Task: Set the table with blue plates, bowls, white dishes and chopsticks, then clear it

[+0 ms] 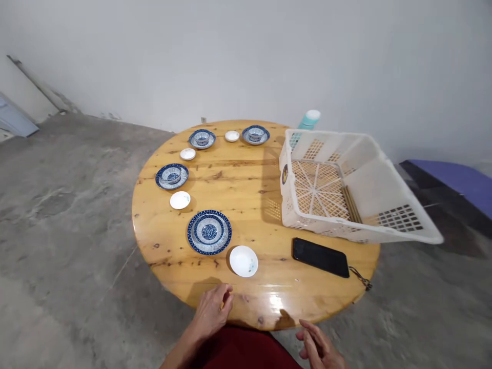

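Observation:
My left hand [214, 307] rests over the table's near edge, fingers loosely curled and thumb apart, with nothing visible in it. Closest to it are a small white dish [243, 261] and a blue-patterned plate [196, 245] with a matching bowl [209, 232] on it. Off the front edge, my right hand [321, 348] is held with its fingers apart, holding nothing that I can see. Farther round the table stand more blue-patterned plates with bowls [171, 175], [202, 137], [255, 134], and small white dishes [180, 200], [188, 154], [232, 136].
A white plastic basket [326, 226] stands on the right of the round wooden table [230, 189], with thin sticks [351, 204] inside. In front of it lies a black phone [320, 257] with a cord. A turquoise container with a white top [309, 119] stands behind the basket.

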`<state>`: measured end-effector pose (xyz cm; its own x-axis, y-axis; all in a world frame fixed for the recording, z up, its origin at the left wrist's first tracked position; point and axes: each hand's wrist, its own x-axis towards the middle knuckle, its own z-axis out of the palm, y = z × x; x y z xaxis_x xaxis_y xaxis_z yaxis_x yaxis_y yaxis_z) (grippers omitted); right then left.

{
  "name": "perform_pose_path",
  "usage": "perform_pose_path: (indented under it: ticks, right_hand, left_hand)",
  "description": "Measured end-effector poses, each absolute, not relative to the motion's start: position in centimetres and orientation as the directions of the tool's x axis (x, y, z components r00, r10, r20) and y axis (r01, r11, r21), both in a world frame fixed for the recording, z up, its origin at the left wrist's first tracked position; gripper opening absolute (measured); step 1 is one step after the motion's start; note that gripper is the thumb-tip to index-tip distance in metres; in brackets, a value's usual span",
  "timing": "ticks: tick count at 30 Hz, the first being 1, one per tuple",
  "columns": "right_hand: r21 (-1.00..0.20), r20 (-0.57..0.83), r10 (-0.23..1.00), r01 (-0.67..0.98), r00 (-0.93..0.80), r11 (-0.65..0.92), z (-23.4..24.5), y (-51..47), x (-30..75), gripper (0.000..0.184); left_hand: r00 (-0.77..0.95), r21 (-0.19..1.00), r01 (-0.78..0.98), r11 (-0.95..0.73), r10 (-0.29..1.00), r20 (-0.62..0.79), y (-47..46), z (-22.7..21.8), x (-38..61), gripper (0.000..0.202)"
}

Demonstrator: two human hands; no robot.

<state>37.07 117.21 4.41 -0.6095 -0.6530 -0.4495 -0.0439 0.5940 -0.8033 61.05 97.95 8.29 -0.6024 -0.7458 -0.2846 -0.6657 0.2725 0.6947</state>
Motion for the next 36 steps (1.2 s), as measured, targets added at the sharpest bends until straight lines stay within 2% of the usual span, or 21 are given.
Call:
perform_pose_path:
  ticks: [5,11,15,18,22,27,36]
  right_hand:
    - [-0.797,-0.44,-0.649,-0.062,-0.621,0.6,3.9,118.6,35.1,0.044]
    - [-0.788,-0.432,-0.714,-0.155,-0.551,0.596,-0.2,123.6,34.2,0.046]
    - [-0.812,-0.371,-0.808,-0.263,-0.458,0.522,-0.9,123.7,37.3,0.045]
    - [-0.81,-0.34,-0.889,-0.384,-0.307,0.443,0.3,122.4,40.0,0.045]
    - [-0.785,-0.289,-0.944,-0.526,-0.158,0.328,1.3,120.8,42.1,0.043]
    - [-0.698,-0.25,-0.959,-0.661,-0.135,0.275,1.3,117.6,44.7,0.045]
    - [-0.681,-0.213,-0.972,-0.728,0.1,0.074,5.2,106.4,61.4,0.038]
  left_hand:
    - [-0.55,0.666,-0.685,0.295,-0.809,-0.208,102.4,8.4,60.9,0.022]
    - [-0.579,0.603,-0.686,0.407,-0.807,-0.114,109.8,7.2,62.3,0.023]
    - [-0.565,0.519,-0.741,0.426,-0.813,-0.14,113.3,6.9,64.3,0.025]
    - [-0.502,0.481,-0.796,0.368,-0.845,-0.184,114.5,7.4,65.6,0.028]
    - [-0.469,0.501,-0.8,0.329,-0.864,-0.182,114.6,7.7,67.0,0.029]
    - [-0.456,0.535,-0.776,0.336,-0.883,-0.107,112.6,7.4,71.1,0.03]
    - [-0.197,0.549,-0.818,0.172,-0.98,0.014,108.1,6.3,89.4,0.032]
